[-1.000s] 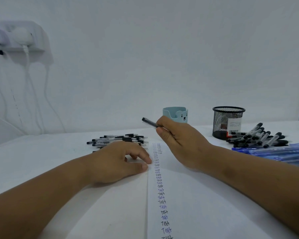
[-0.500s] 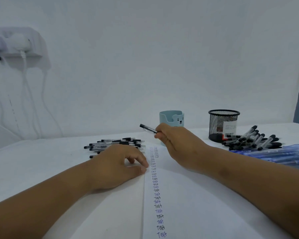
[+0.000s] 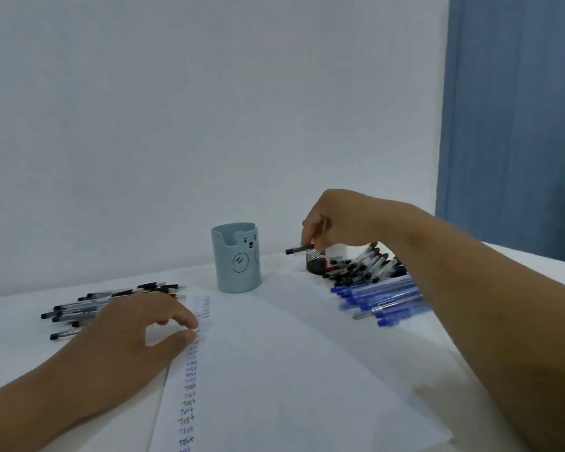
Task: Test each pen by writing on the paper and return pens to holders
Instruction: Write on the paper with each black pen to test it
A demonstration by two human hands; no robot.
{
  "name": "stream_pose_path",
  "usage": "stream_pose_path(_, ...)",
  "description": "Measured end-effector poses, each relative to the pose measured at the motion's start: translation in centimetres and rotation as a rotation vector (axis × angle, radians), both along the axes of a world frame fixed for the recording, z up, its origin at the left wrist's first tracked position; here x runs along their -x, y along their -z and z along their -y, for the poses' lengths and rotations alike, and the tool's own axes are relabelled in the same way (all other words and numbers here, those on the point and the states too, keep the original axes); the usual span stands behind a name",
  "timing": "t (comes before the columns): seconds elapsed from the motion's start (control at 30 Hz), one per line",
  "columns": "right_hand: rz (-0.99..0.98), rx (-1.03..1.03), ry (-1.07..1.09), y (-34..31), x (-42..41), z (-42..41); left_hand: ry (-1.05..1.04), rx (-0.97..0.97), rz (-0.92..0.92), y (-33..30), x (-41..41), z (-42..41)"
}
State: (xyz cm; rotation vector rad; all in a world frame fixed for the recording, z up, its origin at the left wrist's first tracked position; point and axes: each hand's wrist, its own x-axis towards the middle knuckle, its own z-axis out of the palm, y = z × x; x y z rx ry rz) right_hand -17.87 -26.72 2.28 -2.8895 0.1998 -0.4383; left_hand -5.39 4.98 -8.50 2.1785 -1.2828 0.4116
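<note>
Her right hand (image 3: 336,220) pinches a black pen (image 3: 299,250) over the mesh holder (image 3: 315,261); the left hand (image 3: 137,327), fingers relaxed, rests on the paper (image 3: 274,370).

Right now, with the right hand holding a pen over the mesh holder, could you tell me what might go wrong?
1. The right hand holds the black pen nearly level at the mesh holder; released like that, it may catch the rim and roll off.
2. The forearm passes low over the black-capped pens and blue pens; drawing back could scatter them.
</note>
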Motion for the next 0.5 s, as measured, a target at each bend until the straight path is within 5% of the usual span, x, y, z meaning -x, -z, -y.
stream_pose_path(0.2, -0.108, -0.006, 0.206, 0.9, 1.6, 5.1, -0.039, 0.035, -0.009, 0.3, -0.2, 0.2)
stream_pose_path(0.5, -0.075, -0.044, 0.210, 2.4, 1.1, 5.2, -0.057, 0.025, 0.024, 0.5, -0.3, 0.1)
